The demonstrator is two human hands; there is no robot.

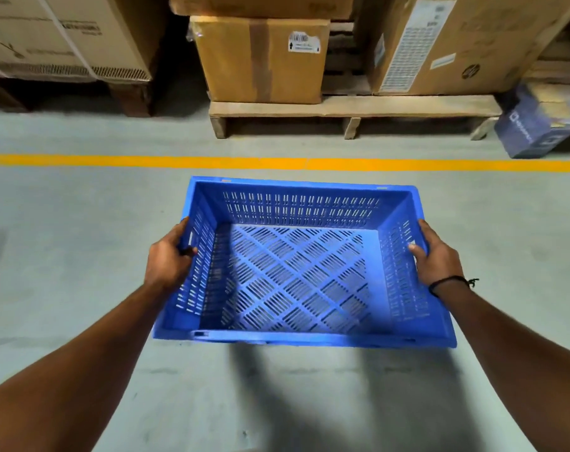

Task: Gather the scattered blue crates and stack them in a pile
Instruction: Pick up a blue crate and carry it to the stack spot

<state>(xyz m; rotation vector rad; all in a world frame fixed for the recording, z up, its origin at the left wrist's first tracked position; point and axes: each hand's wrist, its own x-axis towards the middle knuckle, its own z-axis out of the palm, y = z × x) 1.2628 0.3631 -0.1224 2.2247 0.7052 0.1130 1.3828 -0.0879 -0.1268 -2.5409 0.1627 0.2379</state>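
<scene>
A blue plastic crate (296,203) with slotted walls and a lattice floor is in the middle of the view, empty and open side up. My left hand (167,259) grips its left wall, thumb hooked over the rim. My right hand (435,256) grips the right wall the same way; a black cord circles that wrist. The crate casts a shadow on the grey floor below and in front of it, and seems to be held above the floor. No other blue crate is in sight.
A yellow line (81,160) crosses the grey floor beyond the crate. Behind it stand wooden pallets (342,107) loaded with cardboard boxes (264,60). A dark blue box (531,128) leans at the right. Bare floor lies on both sides.
</scene>
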